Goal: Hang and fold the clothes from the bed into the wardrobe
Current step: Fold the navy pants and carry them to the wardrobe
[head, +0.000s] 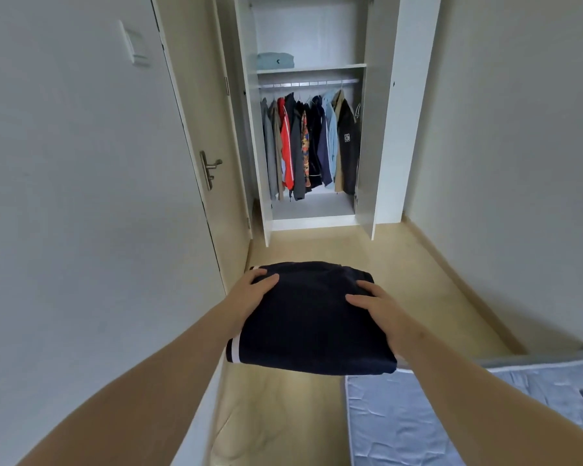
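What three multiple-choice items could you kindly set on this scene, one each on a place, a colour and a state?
1. Where does the light blue garment lie?
A. on the upper shelf
B. on the wardrobe floor
C. on the bed

2. What colour is the carried garment held between the left hand and right hand?
A. red
B. dark navy
C. beige

3. How do the wardrobe doors stand?
A. both shut
B. both open
C. one open

Answers: 1 A, it sits folded above the hanging rail; 2 B, it is dark navy with white stripes at its edge; 3 B, both swing outward, showing the hung coats.
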Available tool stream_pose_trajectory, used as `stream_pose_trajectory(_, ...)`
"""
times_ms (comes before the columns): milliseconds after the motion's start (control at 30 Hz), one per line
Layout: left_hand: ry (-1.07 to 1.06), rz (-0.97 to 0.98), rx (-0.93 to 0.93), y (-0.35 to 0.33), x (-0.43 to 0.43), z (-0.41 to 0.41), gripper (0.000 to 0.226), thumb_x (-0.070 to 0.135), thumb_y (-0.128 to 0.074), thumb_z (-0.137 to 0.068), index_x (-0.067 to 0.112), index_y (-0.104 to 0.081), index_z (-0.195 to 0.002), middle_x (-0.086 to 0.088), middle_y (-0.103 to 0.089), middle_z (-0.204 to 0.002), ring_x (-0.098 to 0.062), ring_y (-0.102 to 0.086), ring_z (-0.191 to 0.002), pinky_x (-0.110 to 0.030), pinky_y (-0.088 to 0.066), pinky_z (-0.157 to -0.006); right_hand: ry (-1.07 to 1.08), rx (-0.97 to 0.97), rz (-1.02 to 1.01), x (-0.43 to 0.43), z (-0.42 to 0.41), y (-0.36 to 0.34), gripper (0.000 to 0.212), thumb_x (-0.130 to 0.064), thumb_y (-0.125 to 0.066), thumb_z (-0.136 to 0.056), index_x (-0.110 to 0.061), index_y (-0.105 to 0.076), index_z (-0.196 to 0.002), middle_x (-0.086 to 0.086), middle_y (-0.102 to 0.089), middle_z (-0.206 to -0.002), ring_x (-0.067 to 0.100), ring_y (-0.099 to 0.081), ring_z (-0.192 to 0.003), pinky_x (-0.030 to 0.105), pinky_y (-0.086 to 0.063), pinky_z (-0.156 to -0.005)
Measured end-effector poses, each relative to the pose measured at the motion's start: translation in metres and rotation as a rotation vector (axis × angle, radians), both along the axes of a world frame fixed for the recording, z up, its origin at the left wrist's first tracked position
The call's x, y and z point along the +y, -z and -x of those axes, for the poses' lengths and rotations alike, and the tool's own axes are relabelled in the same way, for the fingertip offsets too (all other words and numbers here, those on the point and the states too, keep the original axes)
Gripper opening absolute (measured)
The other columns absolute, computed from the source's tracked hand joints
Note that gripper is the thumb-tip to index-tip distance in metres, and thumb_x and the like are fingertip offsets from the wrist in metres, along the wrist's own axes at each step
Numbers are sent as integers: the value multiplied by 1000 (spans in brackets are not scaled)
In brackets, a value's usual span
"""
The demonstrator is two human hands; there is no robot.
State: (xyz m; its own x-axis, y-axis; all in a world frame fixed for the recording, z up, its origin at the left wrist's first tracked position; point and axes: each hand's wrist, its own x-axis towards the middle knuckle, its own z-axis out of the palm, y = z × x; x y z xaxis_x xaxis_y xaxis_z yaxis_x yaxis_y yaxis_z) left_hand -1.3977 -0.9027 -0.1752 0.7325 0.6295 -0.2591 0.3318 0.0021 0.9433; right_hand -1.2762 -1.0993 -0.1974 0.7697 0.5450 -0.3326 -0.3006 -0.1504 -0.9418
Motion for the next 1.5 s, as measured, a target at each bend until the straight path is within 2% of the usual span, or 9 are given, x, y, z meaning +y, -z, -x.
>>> stream_pose_trajectory(133,-20,10,27,0,11,-30,41,32,-58,-89,26,-45,-127,2,-52,-108,-12,-55,-88,-23,-43,-62,-13,20,2,15,-32,5,46,-21,-65,-84,-29,-49,-127,-6,-57,-104,17,-58,-91,27,-45,-63)
stream_pose_trajectory(467,-29,17,-22,14,67,-128,42,30,-60,-88,25,-45,-127,2,-50,-114,-12,-53,-90,-24,-44,-66,-4,-34,46,72,-128,4,46,-22,-65,-84,-29,-49,-126,-8,-55,-102,16,-56,-91,27,-44,-63)
stream_pose_trajectory(700,38,-32,-80,10,160,-227,41,30,-61,-88,25,-46,-125,4,-49,-111,-11,-52,-91,-22,-41,-67,47,-80,53,155,-217,-4,44,-23,-65,-84,-30,-50,-126,-7,-55,-103,18,-56,-92,28,-45,-65)
stream_pose_trajectory(800,51,-4,-105,5,211,-269,40,29,-60,-88,25,-46,-125,7,-51,-104,-11,-53,-90,-21,-41,-62,49,-89,53,205,-258,-14,44,-22,-65,-85,-29,-50,-126,-6,-56,-104,19,-56,-92,29,-45,-65)
stream_pose_trajectory(933,55,6,-93,0,268,-313,40,30,-60,-88,26,-46,-126,5,-52,-107,-12,-54,-91,-22,-41,-63,43,-91,27,255,-300,-25,42,-19,-65,-83,-32,-53,-122,-3,-58,-109,20,-58,-94,28,-47,-65)
stream_pose_trajectory(1100,55,-7,-78,-10,324,-373,38,30,-62,-87,28,-48,-122,1,-52,-116,-14,-54,-95,-28,-44,-77,63,-103,0,307,-357,-32,39,-13,-63,-83,-31,-56,-117,-2,-59,-110,20,-58,-94,28,-46,-65)
stream_pose_trajectory(1300,7,-15,-143,-27,381,-453,43,27,-65,-85,25,-50,-125,2,-53,-112,-15,-54,-95,-26,-44,-71,51,-128,-40,372,-446,-42,41,-8,-61,-84,-30,-55,-118,-3,-57,-107,19,-56,-93,27,-45,-63)
stream_pose_trajectory(1400,-3,-38,-166,-34,410,-512,43,27,-65,-85,24,-50,-124,5,-52,-104,-12,-54,-90,-23,-44,-66,43,-131,-55,404,-507,-42,42,-8,-60,-85,-31,-54,-120,0,-55,-111,21,-55,-95,29,-47,-66)
stream_pose_trajectory(1500,-13,-44,-161,-40,433,-573,42,26,-65,-85,23,-50,-125,3,-52,-105,-13,-53,-89,-23,-42,-63,41,-111,-67,431,-572,-44,43,-8,-61,-84,-30,-54,-121,4,-54,-115,26,-56,-100,34,-50,-78)
